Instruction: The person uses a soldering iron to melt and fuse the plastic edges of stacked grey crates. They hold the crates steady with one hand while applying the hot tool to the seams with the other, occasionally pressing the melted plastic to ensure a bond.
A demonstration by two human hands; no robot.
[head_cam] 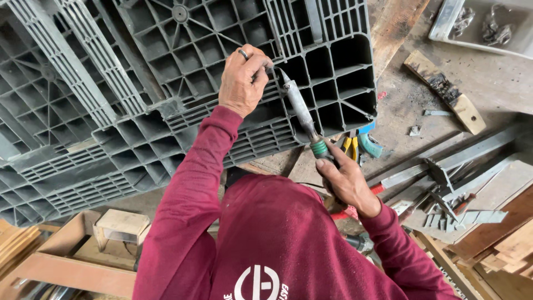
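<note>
At frame centre, a grey soldering iron [300,108] touches the grey plastic pallet [166,83]. The right hand [347,180] grips its green-banded handle; the left hand [242,80] is closed around something hidden at the tip. A white round emblem on the maroon shirt [266,244] is cut off below.

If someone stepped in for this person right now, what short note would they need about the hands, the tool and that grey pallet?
Left hand: pressed against the grey ribbed plastic pallet, fingers pinched beside the tool's tip.
Right hand: grips the handle of the long metal rod-shaped tool with a green collar, tip against a pallet rib.
Nearby: yellow-handled pliers on the workbench, grey plastic strips to the right.
Done: cannot tell from this view.
Left: the spot under the tip looks unfinished; the tool is in contact.
</note>
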